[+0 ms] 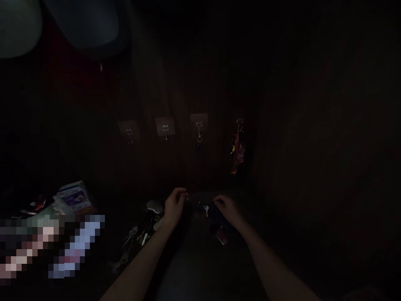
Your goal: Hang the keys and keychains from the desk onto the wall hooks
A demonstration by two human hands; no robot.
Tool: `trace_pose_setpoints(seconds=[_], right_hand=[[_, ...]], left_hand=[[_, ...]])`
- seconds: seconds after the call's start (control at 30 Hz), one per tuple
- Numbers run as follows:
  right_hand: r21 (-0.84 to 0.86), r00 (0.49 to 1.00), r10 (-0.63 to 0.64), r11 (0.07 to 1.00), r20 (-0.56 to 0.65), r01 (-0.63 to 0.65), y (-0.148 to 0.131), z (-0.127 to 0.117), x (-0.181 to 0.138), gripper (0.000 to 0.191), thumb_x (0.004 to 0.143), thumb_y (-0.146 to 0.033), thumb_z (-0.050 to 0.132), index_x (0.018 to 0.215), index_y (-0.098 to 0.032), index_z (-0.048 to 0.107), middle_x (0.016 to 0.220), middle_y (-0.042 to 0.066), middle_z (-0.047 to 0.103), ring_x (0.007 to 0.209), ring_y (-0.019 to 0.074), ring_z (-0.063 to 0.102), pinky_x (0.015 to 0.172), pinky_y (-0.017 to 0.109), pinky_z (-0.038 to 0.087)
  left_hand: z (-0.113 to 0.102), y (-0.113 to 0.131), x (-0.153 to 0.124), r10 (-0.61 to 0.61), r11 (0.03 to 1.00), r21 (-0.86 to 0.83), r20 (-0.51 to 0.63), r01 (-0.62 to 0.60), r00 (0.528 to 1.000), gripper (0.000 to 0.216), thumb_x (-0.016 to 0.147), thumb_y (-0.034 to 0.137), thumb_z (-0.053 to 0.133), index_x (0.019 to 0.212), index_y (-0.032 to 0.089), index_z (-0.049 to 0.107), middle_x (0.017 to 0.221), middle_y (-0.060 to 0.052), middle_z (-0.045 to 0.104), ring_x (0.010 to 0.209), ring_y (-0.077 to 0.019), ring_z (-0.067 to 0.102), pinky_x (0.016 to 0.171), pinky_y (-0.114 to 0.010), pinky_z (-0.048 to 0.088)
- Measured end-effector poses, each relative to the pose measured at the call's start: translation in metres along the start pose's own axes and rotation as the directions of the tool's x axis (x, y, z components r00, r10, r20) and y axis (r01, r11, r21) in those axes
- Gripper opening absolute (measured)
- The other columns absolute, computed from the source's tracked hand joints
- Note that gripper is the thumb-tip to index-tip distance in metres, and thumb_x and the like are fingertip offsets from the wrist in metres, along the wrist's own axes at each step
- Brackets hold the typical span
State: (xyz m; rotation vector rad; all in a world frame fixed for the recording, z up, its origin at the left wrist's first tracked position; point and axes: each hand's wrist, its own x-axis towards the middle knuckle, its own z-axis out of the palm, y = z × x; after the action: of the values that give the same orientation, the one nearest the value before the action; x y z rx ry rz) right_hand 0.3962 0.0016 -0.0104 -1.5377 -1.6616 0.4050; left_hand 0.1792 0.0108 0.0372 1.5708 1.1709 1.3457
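Observation:
In the dim light, my left hand [175,207] hovers over the surface with its fingers loosely bent, and nothing shows in it. Across from it my right hand [228,209] has its fingers curled together; what they hold, if anything, is lost in the dark. Between the two hands is a small silver key [206,210] with some dark bits beside it. A dark blue item [221,216] lies partly under my right hand, and a reddish item [222,236] sits just nearer to me. Left of my left forearm is a pile of keys [144,238].
Several adhesive hooks line the dark wooden panel, including a bare hook [166,128]. A key ring [199,139] hangs from one, and a red and yellow bunch [238,151] from the rightmost. A small box [75,198] stands left. Pale hanging items [90,25] fill the upper left.

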Motion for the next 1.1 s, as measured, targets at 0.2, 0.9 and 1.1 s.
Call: trace_pose_setpoints(seconds=[0.2, 0.9, 1.1], right_hand=[[-0.011, 1.0, 0.009, 1.0, 0.027, -0.009, -0.001, -0.004, -0.001, 0.019, 0.076, -0.024, 0.047, 0.078, -0.021, 0.066, 0.086, 0.005, 0.068, 0.081, 0.0188, 0.063, 0.073, 0.029, 0.045], [-0.227, 0.986, -0.017, 0.972, 0.163, 0.055, -0.006, -0.019, -0.009, 0.024, 0.084, -0.019, 0.049, 0.091, -0.022, 0.072, 0.098, 0.007, 0.062, 0.096, 0.0202, 0.056, 0.088, 0.033, 0.041], [-0.282, 0.993, 0.011, 0.959, 0.118, 0.023, 0.003, -0.025, -0.007, 0.022, 0.082, -0.02, 0.05, 0.087, -0.022, 0.071, 0.096, 0.007, 0.064, 0.094, 0.0204, 0.057, 0.086, 0.033, 0.041]], left_hand=[[-0.001, -0.01, -0.029, 0.075, 0.986, 0.143, 0.069, -0.085, 0.995, 0.024, 0.08, 0.02, 0.05, 0.101, 0.022, 0.06, 0.099, -0.002, 0.069, 0.096, -0.0175, 0.063, 0.087, -0.031, 0.046], [-0.003, -0.009, -0.058, 0.166, 0.655, 0.567, 0.538, -0.5, 0.826, 0.038, 0.086, 0.025, 0.051, 0.123, 0.029, 0.05, 0.13, -0.003, 0.055, 0.128, -0.0227, 0.04, 0.103, -0.045, 0.037], [-0.015, -0.005, -0.056, 0.162, 0.726, 0.535, 0.476, -0.431, 0.864, 0.024, 0.087, 0.025, 0.047, 0.107, 0.026, 0.061, 0.109, -0.004, 0.067, 0.103, -0.0205, 0.061, 0.087, -0.034, 0.049]])
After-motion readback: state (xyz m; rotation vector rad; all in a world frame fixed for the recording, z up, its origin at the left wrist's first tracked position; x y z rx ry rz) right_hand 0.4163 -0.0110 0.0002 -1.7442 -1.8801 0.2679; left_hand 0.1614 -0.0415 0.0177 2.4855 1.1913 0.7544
